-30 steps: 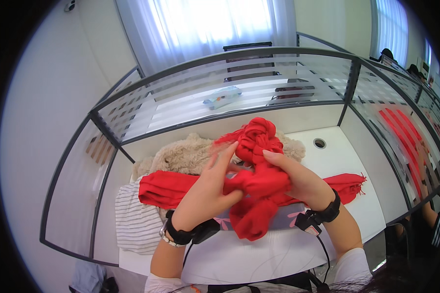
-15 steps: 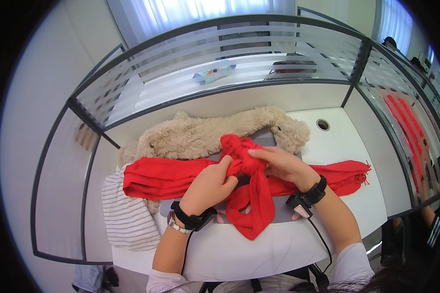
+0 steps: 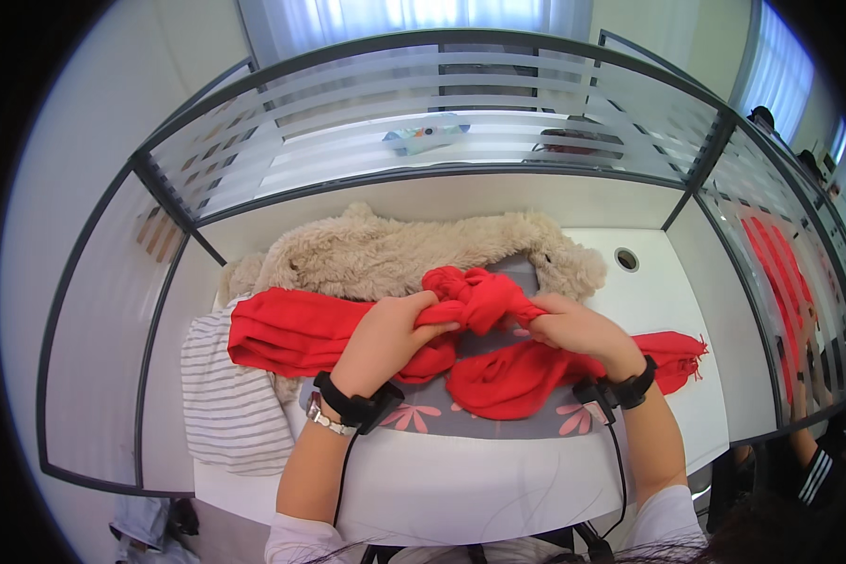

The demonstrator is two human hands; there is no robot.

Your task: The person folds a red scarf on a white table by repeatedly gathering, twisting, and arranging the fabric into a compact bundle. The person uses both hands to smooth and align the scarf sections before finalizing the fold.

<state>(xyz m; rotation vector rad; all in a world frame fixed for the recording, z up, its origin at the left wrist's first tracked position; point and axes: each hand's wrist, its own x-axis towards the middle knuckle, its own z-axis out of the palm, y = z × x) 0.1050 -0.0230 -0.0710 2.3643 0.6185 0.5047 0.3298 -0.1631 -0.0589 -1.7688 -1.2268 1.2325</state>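
A red scarf [image 3: 296,331] stretches across the desk, with a bulky knot at its middle and a fringed end at the right. My left hand [image 3: 392,336] grips the scarf just left of the knot, thumb and fingers closed round the fabric. On the knot's other side my right hand [image 3: 581,331] is closed on a gathered length of the same scarf. A loose fold hangs below the knot, between my hands and the desk mat. My fingertips are partly hidden in the cloth.
A fluffy beige garment [image 3: 376,252] lies behind the scarf. Striped white cloth [image 3: 230,395] sits at the left, and a grey mat with pink flowers [image 3: 498,428] lies underneath. Framed partitions [image 3: 423,172] enclose the desk; a cable hole [image 3: 627,259] is at the back right. Beyond the right partition, another person handles red cloth.
My right hand has moved right and down from the knot, drawing scarf fabric with it. The loop that hung below the knot has shifted right and flattened. My left hand keeps its hold.
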